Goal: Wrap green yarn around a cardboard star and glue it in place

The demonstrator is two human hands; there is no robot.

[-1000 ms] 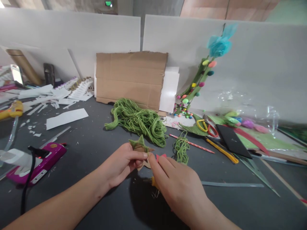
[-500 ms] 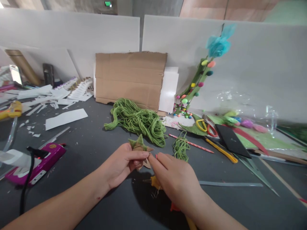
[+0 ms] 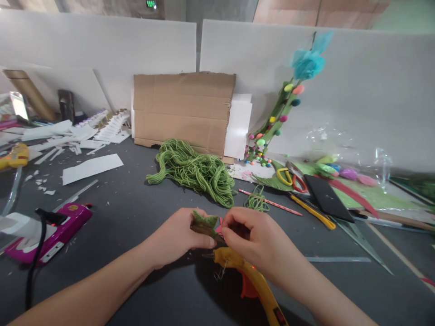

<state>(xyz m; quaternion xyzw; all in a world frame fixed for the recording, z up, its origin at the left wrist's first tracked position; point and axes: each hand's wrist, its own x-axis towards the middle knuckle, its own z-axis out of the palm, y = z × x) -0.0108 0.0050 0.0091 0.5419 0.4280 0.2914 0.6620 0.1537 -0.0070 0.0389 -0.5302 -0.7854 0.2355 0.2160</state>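
My left hand (image 3: 178, 235) is closed round a small cardboard star wrapped in green yarn (image 3: 204, 222), held just above the dark table (image 3: 136, 213). My right hand (image 3: 256, 240) is curled, its fingertips pinching at the star's right side; what they pinch is too small to make out. A yellow glue gun (image 3: 251, 283) lies on the table directly under and in front of both hands, nozzle pointing left. A small bundle of green yarn (image 3: 256, 201) sits just beyond my right hand.
A big heap of green yarn (image 3: 193, 170) lies before a leaning cardboard sheet (image 3: 183, 111). A pink glue gun (image 3: 54, 231) with a black cord sits at the left. Scissors (image 3: 288, 179), a pink pencil (image 3: 272, 202), a yellow knife (image 3: 312, 212) and a decorated green craft tree (image 3: 278, 117) are at the right.
Both hands have drawn nearer to me and lifted slightly. The star has tilted over in my left hand. My right hand has curled up, uncovering the yellow glue gun beneath it.
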